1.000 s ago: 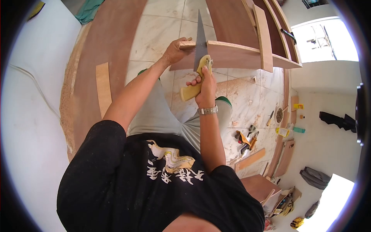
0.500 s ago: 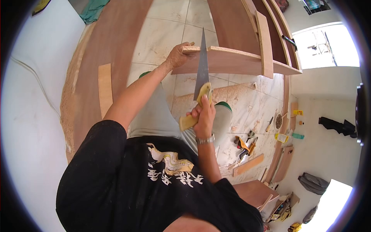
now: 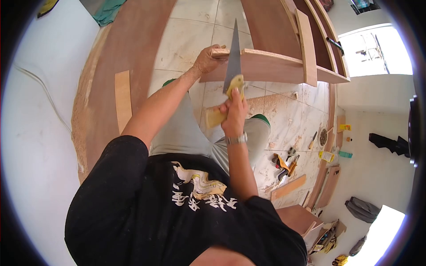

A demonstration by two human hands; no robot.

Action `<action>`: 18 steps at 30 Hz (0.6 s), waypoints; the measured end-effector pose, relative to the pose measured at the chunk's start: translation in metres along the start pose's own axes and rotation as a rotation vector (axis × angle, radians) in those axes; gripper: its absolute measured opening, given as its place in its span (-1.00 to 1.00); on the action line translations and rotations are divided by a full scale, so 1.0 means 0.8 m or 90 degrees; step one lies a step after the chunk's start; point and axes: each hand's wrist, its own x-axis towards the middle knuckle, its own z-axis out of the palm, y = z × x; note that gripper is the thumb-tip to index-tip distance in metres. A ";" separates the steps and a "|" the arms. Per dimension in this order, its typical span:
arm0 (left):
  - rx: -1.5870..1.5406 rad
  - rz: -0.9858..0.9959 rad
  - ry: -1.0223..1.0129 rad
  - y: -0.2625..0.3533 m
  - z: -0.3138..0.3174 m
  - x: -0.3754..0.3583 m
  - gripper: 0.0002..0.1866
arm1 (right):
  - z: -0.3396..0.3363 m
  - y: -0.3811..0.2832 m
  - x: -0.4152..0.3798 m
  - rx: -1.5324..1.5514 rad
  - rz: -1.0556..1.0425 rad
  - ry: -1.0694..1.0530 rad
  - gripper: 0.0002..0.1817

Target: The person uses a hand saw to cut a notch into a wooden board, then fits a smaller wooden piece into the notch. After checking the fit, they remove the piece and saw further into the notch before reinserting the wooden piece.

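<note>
We noted the right hand (image 3: 234, 116) clamped on the handsaw (image 3: 232, 57), blade across the plywood board (image 3: 266, 67); left hand (image 3: 207, 60) gripped the board's end, just beside the blade.

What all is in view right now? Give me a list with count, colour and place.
handsaw: 1, grey blade, yellow handle, blade set across the board edge
plywood board: 1, reddish brown with pale edge, standing on edge under the saw
large plywood sheet: 1, reddish brown, flat on the floor at left
wood strip: 1, pale, lying on the large sheet
upright panels: several, brown, upper right behind the board
floor: pale tiles, sawdust scattered
hand tools: a few, orange and dark, on the floor at right
bottles: two or three, yellow and teal, by the right wall
left hand: 1, gripping the board's top edge
right hand: 1, closed on the saw handle
</note>
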 end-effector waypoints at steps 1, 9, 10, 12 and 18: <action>0.006 -0.015 0.000 0.004 -0.001 0.005 -0.84 | 0.020 -0.006 0.034 0.012 -0.020 -0.016 -0.74; 0.070 0.021 0.002 0.009 -0.006 0.005 -0.81 | 0.002 -0.050 0.000 -0.284 -0.261 -0.142 -0.58; 0.081 0.016 0.009 0.015 -0.005 0.002 -0.79 | -0.010 -0.056 -0.008 -0.452 -0.366 -0.136 -0.49; 0.064 0.005 0.001 0.017 -0.005 0.001 -0.79 | -0.027 -0.063 -0.007 -0.723 -0.559 -0.140 -0.31; -0.045 0.038 -0.007 0.001 -0.003 0.015 -0.75 | -0.058 -0.064 -0.007 -1.124 -0.625 -0.216 -0.17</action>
